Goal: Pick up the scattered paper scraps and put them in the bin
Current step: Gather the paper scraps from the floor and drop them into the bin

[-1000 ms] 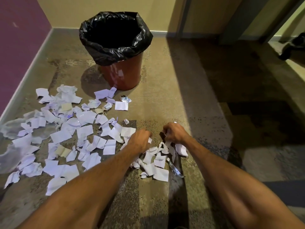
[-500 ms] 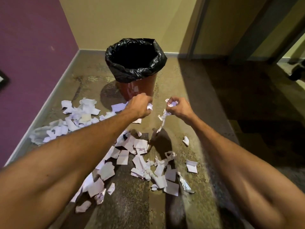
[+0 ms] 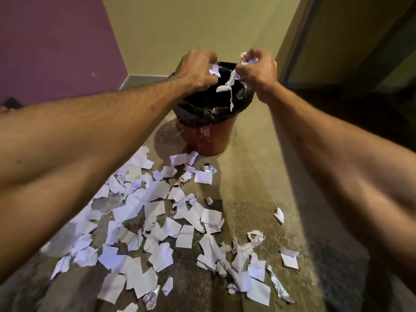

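Note:
A red bin (image 3: pixel 213 140) lined with a black bag (image 3: pixel 202 113) stands on the floor against the far wall. My left hand (image 3: pixel 195 68) and my right hand (image 3: pixel 258 68) hover side by side over its mouth. Each hand is closed on white paper scraps. A strip of paper (image 3: pixel 229 86) dangles from my right hand down over the opening. Many white paper scraps (image 3: pixel 157 221) lie scattered across the floor in front of the bin, mostly to the left and centre.
A purple wall (image 3: pixel 56 41) runs along the left, a yellow wall behind the bin. A dark doorway (image 3: pixel 360 52) opens on the right. Crumpled foil bits (image 3: pixel 209 169) and a foil wrapper (image 3: pixel 279 287) lie among the scraps.
Both hands rose from the floor with scraps in them and travelled forward to above the bin's mouth. The view tilted up and moved closer to the bin.

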Motion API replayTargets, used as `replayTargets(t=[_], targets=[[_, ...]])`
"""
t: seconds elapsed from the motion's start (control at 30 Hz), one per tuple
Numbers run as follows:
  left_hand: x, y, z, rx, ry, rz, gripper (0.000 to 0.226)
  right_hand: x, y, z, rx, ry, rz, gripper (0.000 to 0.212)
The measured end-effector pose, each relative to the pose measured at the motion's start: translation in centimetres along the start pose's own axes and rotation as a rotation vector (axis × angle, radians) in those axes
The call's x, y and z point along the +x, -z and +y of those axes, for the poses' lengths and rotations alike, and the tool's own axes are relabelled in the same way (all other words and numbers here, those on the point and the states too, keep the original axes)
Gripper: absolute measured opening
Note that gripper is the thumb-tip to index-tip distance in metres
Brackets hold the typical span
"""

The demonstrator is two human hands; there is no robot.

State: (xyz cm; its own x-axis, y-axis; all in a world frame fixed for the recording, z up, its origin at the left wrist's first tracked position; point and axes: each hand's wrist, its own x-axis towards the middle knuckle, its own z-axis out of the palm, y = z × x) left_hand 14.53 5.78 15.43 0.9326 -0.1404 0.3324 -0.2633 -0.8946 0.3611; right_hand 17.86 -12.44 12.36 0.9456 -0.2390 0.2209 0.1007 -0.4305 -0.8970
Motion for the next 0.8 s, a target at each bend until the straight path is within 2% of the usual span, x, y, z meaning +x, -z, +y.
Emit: replayTargets(t=[0.17, 0.37, 0.5, 0.57, 0.8], targets=[[3.5, -3.4, -3.2, 0.029, 0.055, -0.015, 0.026, 3.9, -4.4, -0.7, -0.112, 0.017, 0.015, 0.023], [5.4, -7.5, -6.6, 0.04, 0.126, -0.083, 0.019, 5.0, -8.6, 1.4, -0.352, 0.014, -0.109, 0.019], [5.5, -9.1, -7.4, 0.012, 0.131, -0.174, 0.035, 5.1, -9.2, 3.3, -0.467, -0.007, -0.301, 0.033], [5.5, -9.6, -7.6, 0.016, 0.134, -0.198, 0.044, 5.2, -9.2, 3.5, -0.47, 0.007, -0.339, 0.043], [4.6, -9.0, -6.5, -0.004, 0.154, -0.2, 0.049, 2.9, -7.1, 2.6, -0.414, 0.154, -0.071, 0.037]])
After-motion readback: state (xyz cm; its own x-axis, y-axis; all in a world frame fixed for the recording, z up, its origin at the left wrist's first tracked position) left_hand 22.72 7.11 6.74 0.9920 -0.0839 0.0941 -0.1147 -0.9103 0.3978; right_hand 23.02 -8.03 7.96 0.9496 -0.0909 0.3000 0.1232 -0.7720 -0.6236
